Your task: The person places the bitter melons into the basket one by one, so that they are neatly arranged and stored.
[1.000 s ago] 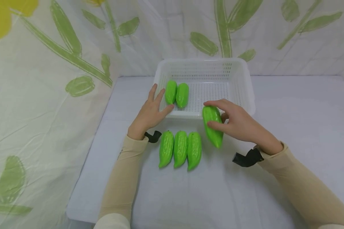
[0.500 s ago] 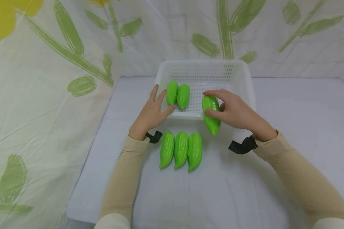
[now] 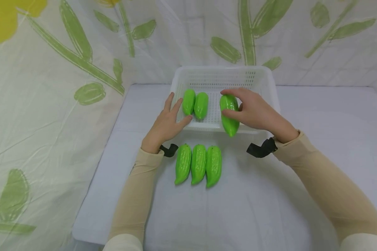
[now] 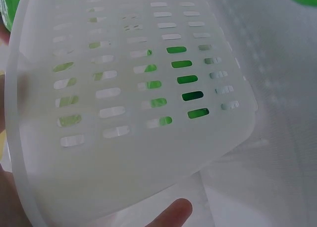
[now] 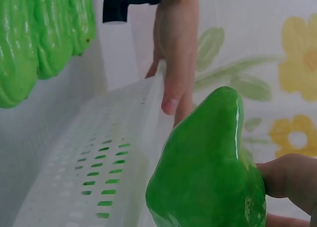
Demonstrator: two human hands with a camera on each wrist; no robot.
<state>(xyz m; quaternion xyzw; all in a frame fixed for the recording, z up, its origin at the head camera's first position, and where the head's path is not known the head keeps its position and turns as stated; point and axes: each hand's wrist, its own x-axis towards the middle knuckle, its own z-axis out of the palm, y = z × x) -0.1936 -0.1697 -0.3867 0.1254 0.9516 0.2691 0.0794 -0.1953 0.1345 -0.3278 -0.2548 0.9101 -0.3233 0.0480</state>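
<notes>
My right hand (image 3: 254, 109) holds a green, ridged bitter melon (image 3: 229, 122) between thumb and fingers, over the near rim of a white slotted plastic basket (image 3: 220, 68). In the right wrist view the held bitter melon (image 5: 203, 167) points its tapered end upward. My left hand (image 3: 164, 125) rests at the basket's near left corner, fingers spread and fairly straight, with the thumb over the rim. Inside the basket, two bitter melons (image 3: 201, 105) lie side by side at the left. Three more bitter melons (image 3: 198, 164) lie in a row on the table in front.
The table (image 3: 326, 122) has a pale cloth on it. Behind the basket hangs a white curtain (image 3: 188, 31) with green leaf and yellow flower prints. A black camera mount (image 3: 262, 148) sits at the right wrist, another mount (image 3: 169, 150) at the left.
My right hand has carried the bitter melon away from me, from in front of the basket to over its near rim. The left hand stays at the corner.
</notes>
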